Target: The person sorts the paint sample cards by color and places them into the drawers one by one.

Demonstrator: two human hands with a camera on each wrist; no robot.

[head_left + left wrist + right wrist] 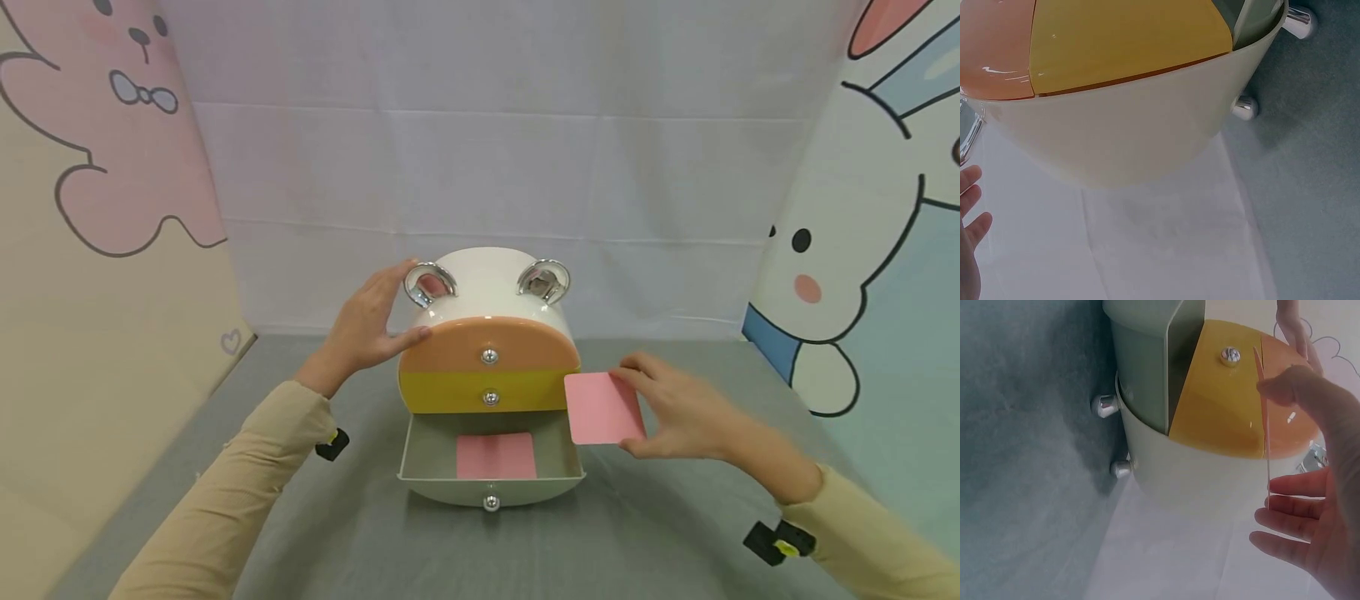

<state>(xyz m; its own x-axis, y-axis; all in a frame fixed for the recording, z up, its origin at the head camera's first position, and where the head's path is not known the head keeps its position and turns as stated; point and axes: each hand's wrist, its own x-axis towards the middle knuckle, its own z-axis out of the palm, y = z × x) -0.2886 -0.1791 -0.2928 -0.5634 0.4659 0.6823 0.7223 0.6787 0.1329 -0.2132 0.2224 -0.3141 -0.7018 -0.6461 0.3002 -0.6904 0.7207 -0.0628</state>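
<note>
A small bear-eared drawer box (pixel 487 279) stands on the table, with an orange drawer (pixel 450 348), a yellow drawer (pixel 442 392) and a pulled-out grey-green drawer (pixel 431 446) at the bottom. My left hand (pixel 363 329) rests against its upper left side, fingers extended beside the silver ear (pixel 431 284). Between thumb and fingers, my right hand (pixel 686 412) pinches a square pink card (pixel 602 410), upright before the box's right edge. Edge-on, that card (pixel 1268 450) looks thin in the right wrist view. Another pink card (pixel 495 457) lies inside the bottom drawer.
Grey cloth (pixel 360 542) covers the table. Behind the box hangs a white sheet (pixel 495 167). Panels with a pink cartoon animal (pixel 127 183) and a white cartoon rabbit (pixel 832 208) flank the space. Silver feet (pixel 1107 405) hold the box up.
</note>
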